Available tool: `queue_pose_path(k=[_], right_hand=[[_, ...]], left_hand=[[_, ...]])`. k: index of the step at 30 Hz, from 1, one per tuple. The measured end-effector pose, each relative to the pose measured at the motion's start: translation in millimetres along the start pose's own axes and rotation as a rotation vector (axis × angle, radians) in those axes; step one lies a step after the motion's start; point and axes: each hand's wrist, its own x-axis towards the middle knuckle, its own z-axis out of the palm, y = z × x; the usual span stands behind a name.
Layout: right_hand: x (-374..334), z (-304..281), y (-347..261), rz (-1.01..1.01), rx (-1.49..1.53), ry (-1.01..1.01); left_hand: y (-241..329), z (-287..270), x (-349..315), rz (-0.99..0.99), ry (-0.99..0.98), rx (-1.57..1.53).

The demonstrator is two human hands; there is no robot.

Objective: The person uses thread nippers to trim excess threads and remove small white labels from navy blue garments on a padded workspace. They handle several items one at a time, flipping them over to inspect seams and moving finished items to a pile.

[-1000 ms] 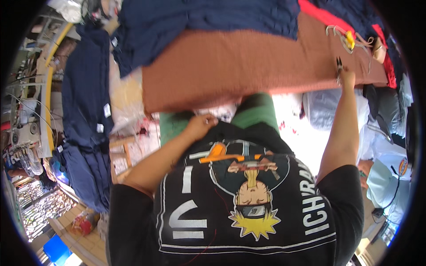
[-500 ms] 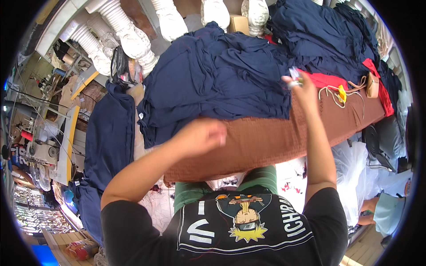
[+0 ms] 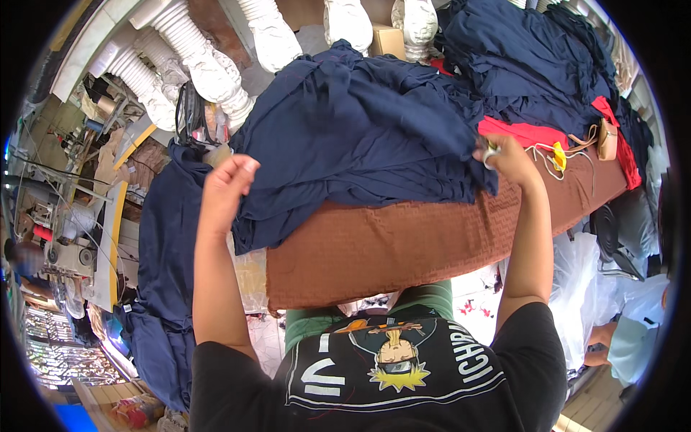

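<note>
A heap of navy blue fabric [image 3: 324,137] lies over a brown cloth-covered board [image 3: 381,252] in front of me. Its upper right part is smeared by motion. My left hand [image 3: 229,189] is raised at the heap's left edge, fingers curled in toward the thumb; whatever they may hold is hidden. At the heap's right end, my right hand [image 3: 509,160] is closed round small thread snips [image 3: 491,155], of which a pale ring handle shows. The right fingertips are close to the navy fabric, and I cannot tell whether they grip it too.
Red fabric [image 3: 525,134], a yellow piece [image 3: 558,156] with cords and a tan block [image 3: 607,140] lie right. More navy cloth is piled far right [image 3: 525,65] and hangs left [image 3: 169,237]. White balusters [image 3: 345,29] line the back. A sewing machine [image 3: 75,255] stands left.
My left hand has moved left and away from me, from over the brown cloth to the heap's left edge. My right hand has come slightly nearer. The navy fabric has shifted and its folds have changed.
</note>
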Motion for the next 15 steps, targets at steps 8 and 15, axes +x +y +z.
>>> queue_pose_path(k=[8, 15], right_hand=[[26.5, 67.0, -61.5, -0.007, -0.038, 0.277], [35.9, 47.4, -102.6, -0.159, 0.534, 0.555]], left_hand=[[-20.1, 110.8, 76.4, 0.301, 0.156, 0.758], [43.0, 47.7, 98.1, 0.457, 0.486, 0.044]])
